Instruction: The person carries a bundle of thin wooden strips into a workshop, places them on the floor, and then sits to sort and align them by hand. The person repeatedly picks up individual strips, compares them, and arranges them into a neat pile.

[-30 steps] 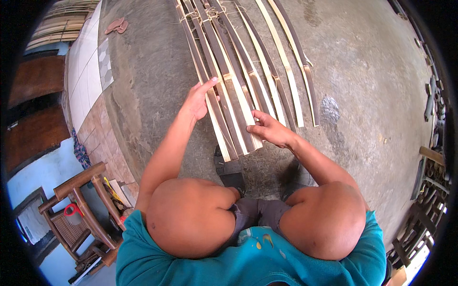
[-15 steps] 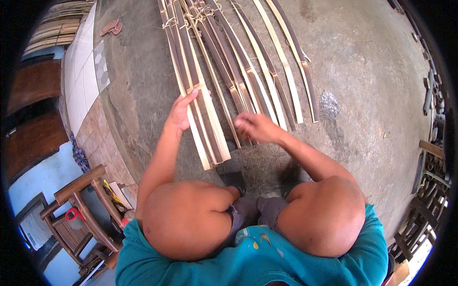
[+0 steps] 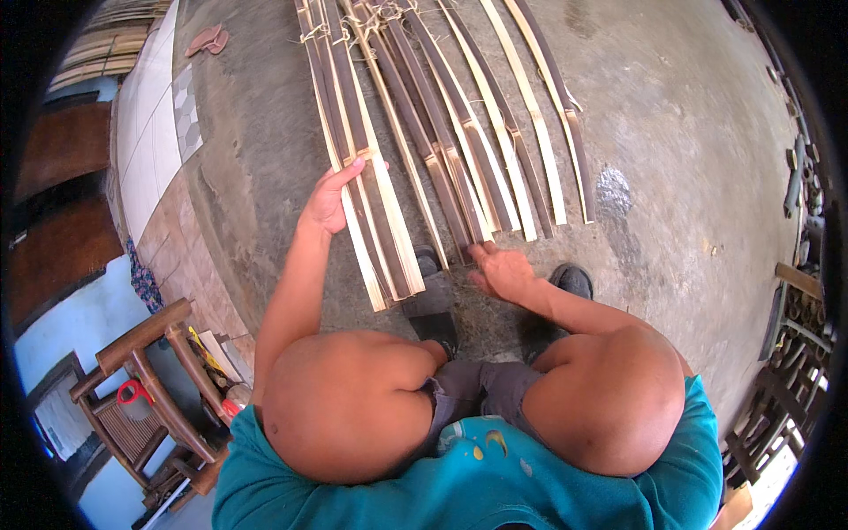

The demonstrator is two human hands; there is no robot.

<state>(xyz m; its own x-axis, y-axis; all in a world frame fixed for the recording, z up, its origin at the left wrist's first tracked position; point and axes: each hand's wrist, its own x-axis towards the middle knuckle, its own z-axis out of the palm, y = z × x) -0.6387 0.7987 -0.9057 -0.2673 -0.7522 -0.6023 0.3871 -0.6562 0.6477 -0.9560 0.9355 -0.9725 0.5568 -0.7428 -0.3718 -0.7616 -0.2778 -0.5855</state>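
Note:
A flat group of bamboo strips (image 3: 380, 238), pale with dark brown skin, is in my left hand (image 3: 329, 201). The thumb lies on top near a node and the fingers pass beneath. Farther off, thin ties bind these strips. My right hand (image 3: 503, 272) has its fingers curled at the near end of a dark bamboo strip (image 3: 478, 231) to the right of that group; the fingertips are partly hidden. Several more loose bamboo strips (image 3: 536, 132) fan out on the concrete floor, their far ends beyond the upper edge.
My shoe (image 3: 572, 280) stands right of my right hand. A bamboo chair (image 3: 159, 380) with a red-rimmed cup (image 3: 135, 402) is at the lower left. Pink sandals (image 3: 208, 40) lie far left. Stacked wood (image 3: 786, 389) lines the right side.
My right hand has moved right and nearer to me, from above the strips to the near end of a dark strip. My left hand keeps its hold.

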